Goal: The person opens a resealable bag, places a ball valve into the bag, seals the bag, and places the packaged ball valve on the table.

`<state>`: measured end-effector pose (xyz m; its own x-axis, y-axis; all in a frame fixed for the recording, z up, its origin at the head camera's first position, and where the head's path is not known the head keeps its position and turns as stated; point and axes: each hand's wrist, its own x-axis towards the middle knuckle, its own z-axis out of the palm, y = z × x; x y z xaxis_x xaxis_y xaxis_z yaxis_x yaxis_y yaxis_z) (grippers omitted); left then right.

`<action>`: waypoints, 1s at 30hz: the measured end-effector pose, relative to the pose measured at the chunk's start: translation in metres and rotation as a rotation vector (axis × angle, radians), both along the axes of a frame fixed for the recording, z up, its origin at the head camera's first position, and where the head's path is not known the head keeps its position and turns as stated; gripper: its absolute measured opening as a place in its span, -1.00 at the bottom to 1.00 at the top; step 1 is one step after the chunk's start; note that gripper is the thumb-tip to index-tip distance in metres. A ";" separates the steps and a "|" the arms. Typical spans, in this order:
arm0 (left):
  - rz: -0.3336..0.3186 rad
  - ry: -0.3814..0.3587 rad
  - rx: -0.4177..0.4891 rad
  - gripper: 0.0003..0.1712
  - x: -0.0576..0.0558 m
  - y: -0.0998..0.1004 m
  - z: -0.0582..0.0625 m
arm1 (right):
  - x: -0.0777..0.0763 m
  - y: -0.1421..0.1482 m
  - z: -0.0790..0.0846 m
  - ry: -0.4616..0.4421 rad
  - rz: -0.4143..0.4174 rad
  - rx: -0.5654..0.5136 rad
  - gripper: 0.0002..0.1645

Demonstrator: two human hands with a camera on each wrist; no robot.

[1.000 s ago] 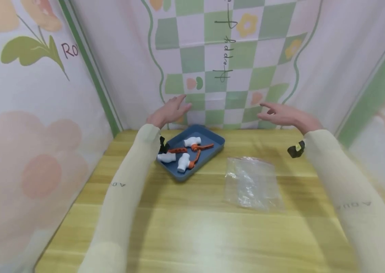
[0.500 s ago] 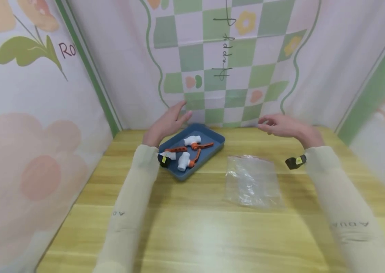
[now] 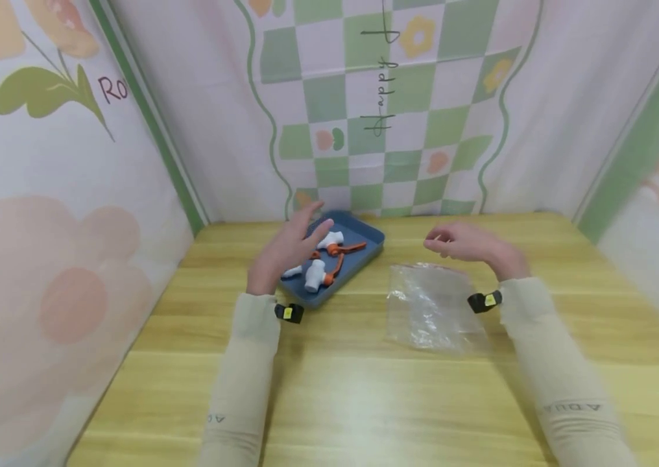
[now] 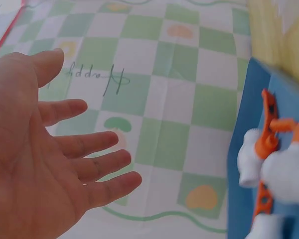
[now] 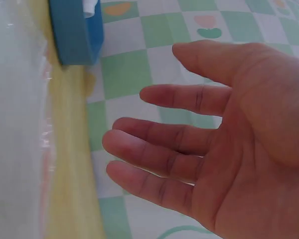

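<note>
My left hand hovers over the left side of a blue tray, its fingers spread and holding nothing. Inside the tray lie several white plastic ball valves with orange lever handles; the hand hides part of them in the head view. The left wrist view shows the bare palm, with a white valve off to the right. My right hand hangs above the far edge of a clear zip bag, fingers loosely bent and nothing in them. The bag lies flat on the table.
A light wooden table carries the tray and the bag. Behind it hangs a green checkered curtain, and a floral curtain stands along the left side. A black wrist camera sits on the left wrist, another on the right.
Both hands have come down and back toward the body, the left over the tray and the right nearer the bag. The right has also shifted left. Tray and bag stay in place.
</note>
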<state>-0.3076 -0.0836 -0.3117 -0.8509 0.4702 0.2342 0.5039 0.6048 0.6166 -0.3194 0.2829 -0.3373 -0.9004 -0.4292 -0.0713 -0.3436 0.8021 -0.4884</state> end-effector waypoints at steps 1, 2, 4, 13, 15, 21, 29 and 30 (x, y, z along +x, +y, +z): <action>-0.001 -0.004 0.007 -0.18 0.002 0.002 -0.003 | -0.001 -0.001 -0.003 -0.008 -0.005 -0.001 -0.46; -0.006 -0.005 0.016 -0.20 0.005 0.004 -0.006 | -0.002 -0.001 -0.007 -0.019 -0.012 -0.002 -0.48; -0.021 0.001 0.035 -0.22 0.008 0.010 -0.012 | -0.003 -0.001 -0.012 -0.055 -0.033 -0.006 -0.51; -0.059 -0.047 0.075 -0.28 0.016 0.036 -0.028 | -0.007 0.000 -0.035 -0.124 -0.120 0.066 -0.51; -0.070 -0.044 0.060 -0.28 0.016 0.042 -0.031 | -0.009 0.000 -0.039 -0.134 -0.129 0.079 -0.52; -0.119 -0.025 -0.016 -0.31 0.016 0.059 -0.038 | -0.015 0.002 -0.050 -0.157 -0.148 0.105 -0.56; -0.218 -0.047 -0.042 -0.37 0.012 0.074 -0.052 | -0.016 0.002 -0.055 -0.101 -0.147 0.121 -0.72; -0.221 -0.041 -0.048 -0.37 0.012 0.075 -0.054 | -0.016 0.002 -0.055 -0.086 -0.139 0.129 -0.76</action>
<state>-0.2959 -0.0089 -0.3653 -0.7343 0.6561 0.1744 0.6026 0.5117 0.6124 -0.3353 0.2847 -0.3924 -0.9386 -0.2834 -0.1965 -0.1869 0.8969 -0.4009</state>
